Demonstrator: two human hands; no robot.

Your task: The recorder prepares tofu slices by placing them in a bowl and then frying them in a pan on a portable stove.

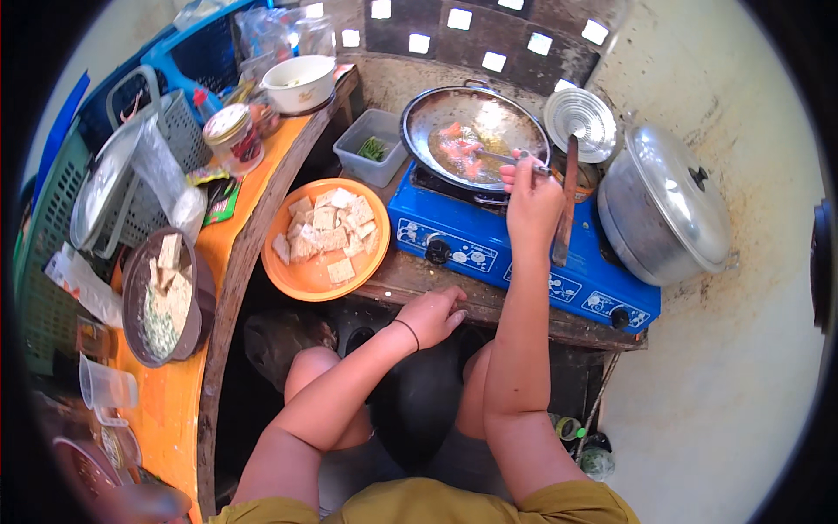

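Observation:
My right hand (pixel 529 192) is closed round the handle of a thin metal cooking utensil (pixel 496 157), whose far end reaches into a wok (pixel 423 157). Orange-pink pieces (pixel 463 144) fry there in bubbling oil; they hide the utensil's tip, so its kind cannot be told. The wok sits on the left burner of a blue gas stove (pixel 410 210). My left hand (pixel 429 318) rests above my lap at the wooden ledge, fingers loosely stretched and nothing in them. Close to it is an orange plate (pixel 305 284) of pale cut blocks (pixel 330 227), perhaps tempeh or tofu.
A perforated strainer (pixel 580 118) with a wooden handle leans right of the wok, beside a large lidded pot (pixel 672 210). A grey tub (pixel 384 166) holds green pieces. On the orange table (pixel 236 262) stand a brown bowl (pixel 205 306), a lidded jar (pixel 234 140) and a white pot (pixel 301 92).

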